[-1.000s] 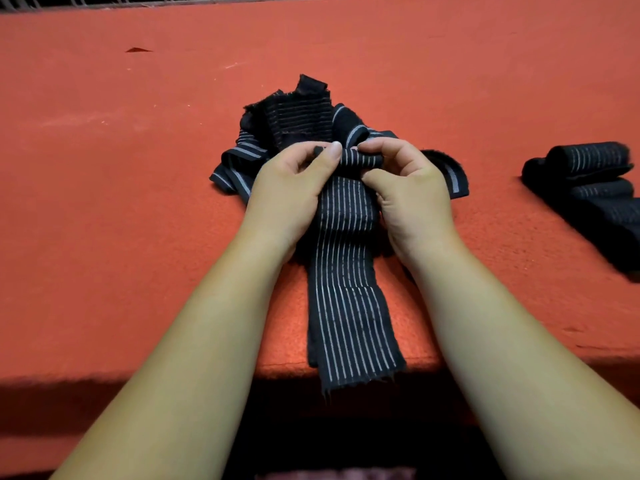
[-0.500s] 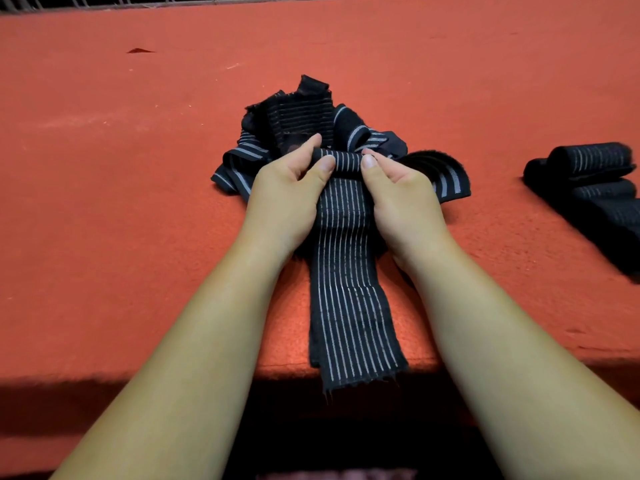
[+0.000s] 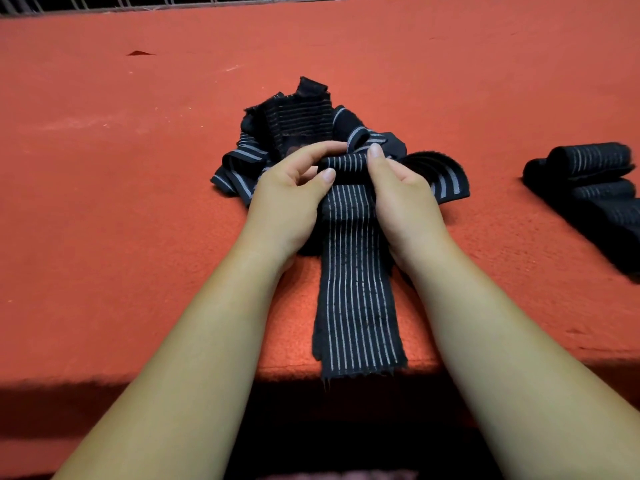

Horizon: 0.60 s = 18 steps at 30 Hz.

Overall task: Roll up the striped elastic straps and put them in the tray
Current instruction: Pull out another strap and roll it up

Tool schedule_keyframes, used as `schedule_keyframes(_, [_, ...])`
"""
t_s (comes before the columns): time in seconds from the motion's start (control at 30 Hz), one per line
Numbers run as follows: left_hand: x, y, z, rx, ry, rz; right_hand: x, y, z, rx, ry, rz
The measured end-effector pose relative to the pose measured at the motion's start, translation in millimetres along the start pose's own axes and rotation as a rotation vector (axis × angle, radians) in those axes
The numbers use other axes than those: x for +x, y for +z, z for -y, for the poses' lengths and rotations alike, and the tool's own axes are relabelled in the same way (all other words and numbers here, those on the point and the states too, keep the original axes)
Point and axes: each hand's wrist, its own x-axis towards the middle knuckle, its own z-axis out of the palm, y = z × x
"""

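Fingers of both hands pinch the roll at its ends: left hand on the left end, right hand on the right, equally near. Roll axis lies left-right at frame centre. The unrolled strap runs straight toward bottom of frame, its tail over the tabletop edge, so rolling should go that way. Loose pile just behind the roll; finished rolls far right.

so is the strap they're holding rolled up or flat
Partly rolled: the far end of the strap is a roll gripped by the left hand and right hand; the rest lies flat, overhanging the table edge.
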Motion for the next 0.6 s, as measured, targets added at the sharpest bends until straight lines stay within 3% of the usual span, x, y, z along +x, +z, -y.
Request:
schedule_keyframes(0.17, [1.8,3.3,-2.0,-0.139,-0.127,-0.016,0.6,1.1,1.2,0.116,0.02,-0.002])
schedule_keyframes(0.4, [1.8,2.9,1.1,0.015,-0.043,-0.02,-0.2,3.4,5.8,0.064,0.017,0.0])
schedule_keyframes(0.6, [6.8,0.0,3.4,0.025,-0.015,-0.07,0.2,2.7,4.8,-0.208,0.013,0.03])
